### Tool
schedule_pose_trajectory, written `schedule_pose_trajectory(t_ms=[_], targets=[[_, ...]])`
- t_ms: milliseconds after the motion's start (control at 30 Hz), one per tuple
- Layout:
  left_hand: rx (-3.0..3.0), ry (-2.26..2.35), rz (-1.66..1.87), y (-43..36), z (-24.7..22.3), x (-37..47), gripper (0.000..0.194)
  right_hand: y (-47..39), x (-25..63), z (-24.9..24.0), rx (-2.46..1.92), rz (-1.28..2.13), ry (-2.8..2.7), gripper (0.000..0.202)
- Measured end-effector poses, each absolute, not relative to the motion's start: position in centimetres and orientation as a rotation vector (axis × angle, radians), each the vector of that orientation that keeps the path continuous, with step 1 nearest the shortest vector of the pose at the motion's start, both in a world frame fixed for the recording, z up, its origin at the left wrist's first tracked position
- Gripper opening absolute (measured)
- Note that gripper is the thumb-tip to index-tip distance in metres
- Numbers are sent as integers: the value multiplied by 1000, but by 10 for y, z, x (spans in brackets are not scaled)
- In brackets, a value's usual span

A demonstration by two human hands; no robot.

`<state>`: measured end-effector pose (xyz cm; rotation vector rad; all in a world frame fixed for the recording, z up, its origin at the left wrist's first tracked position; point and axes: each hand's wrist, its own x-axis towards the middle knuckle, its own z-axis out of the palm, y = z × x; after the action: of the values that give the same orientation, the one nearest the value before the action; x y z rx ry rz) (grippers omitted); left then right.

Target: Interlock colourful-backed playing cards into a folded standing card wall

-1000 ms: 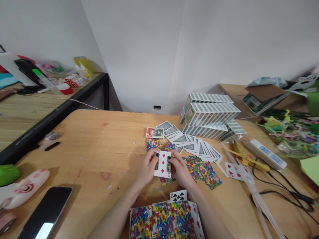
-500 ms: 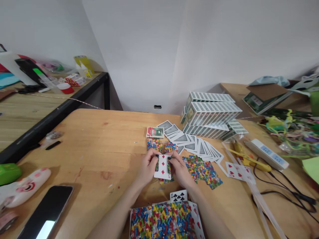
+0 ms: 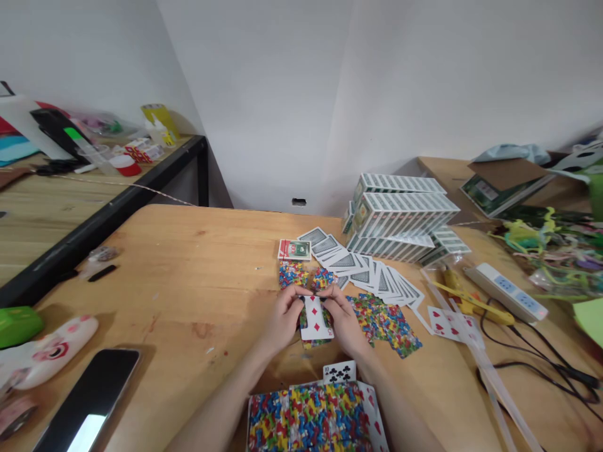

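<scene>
A three of diamonds playing card (image 3: 316,321) is pinched at its upper edges between my two hands, face up and slightly tilted. My left hand (image 3: 284,315) grips its left side, thumb on top; my right hand (image 3: 343,319) grips the right side. Colourful patterned pieces (image 3: 316,343) show behind and below the card, though which of them are held I cannot tell. Nearer me lie a ten of clubs (image 3: 340,371) and a block of colourful patterned sheets (image 3: 308,417) over other cards. More patterned pieces (image 3: 384,319) are spread right of my right hand.
Beyond my hands are a card box (image 3: 294,250) and a fan of grey-backed cards (image 3: 360,267). Stacked card boxes (image 3: 405,213) stand behind them. A glue gun (image 3: 456,295), power strip (image 3: 506,292) and clear glue sticks (image 3: 494,376) lie right; a phone (image 3: 89,398) lies left.
Both hands have moved slightly right with the three of diamonds, and the card has turned a little. My fingertips have come closer together at its top edge.
</scene>
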<state>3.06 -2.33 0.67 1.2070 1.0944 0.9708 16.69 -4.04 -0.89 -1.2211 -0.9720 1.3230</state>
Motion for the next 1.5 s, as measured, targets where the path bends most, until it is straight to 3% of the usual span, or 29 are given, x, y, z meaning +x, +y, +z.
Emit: schedule_pose_trajectory(t_ms=[233,600,933,1500], targets=[[1226,1138,991,-27,5,32,15,-41,166,-11,-1202,1506,-894,14],[1184,1083,925,-22,8,32,16,-40,166,1,-1299,1201,-1000,9],[1166,1176,1025,-23,7,36,10,-40,163,1,-1286,1183,-1073,11],[1519,1233,1239,-28,-4,24,12,-42,161,1,-943,1861,-640,19]])
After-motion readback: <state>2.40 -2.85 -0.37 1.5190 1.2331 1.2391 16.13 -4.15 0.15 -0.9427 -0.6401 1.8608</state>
